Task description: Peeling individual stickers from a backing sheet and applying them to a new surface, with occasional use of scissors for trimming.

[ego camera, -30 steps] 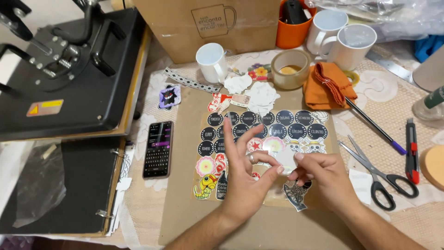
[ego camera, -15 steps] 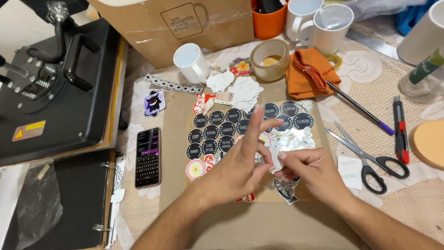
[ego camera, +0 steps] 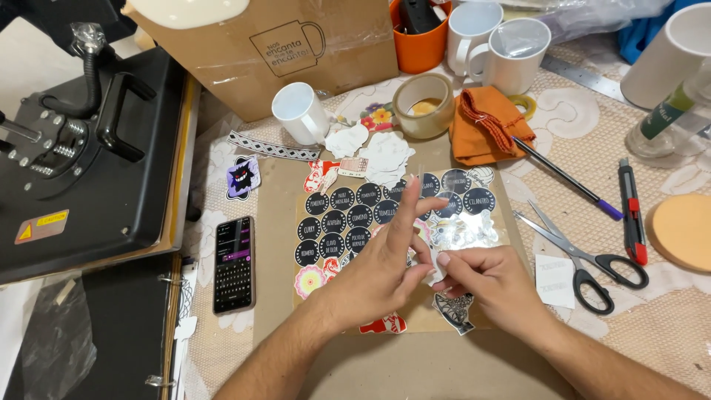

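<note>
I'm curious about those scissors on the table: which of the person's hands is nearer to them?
The right hand. It sits just left of the scissors without touching them, while the left hand lies farther off, beyond the right.

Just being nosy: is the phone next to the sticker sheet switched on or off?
On. The phone lies flat, face up, left of the sticker sheet, and its screen is lit, showing a keyboard on its lower half.

Glossy sticker sheet (ego camera: 452, 215), matt kraft paper (ego camera: 281, 192)

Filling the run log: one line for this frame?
left hand: fingers spread, on sticker | right hand: pinching sticker | below: sticker sheet
</note>
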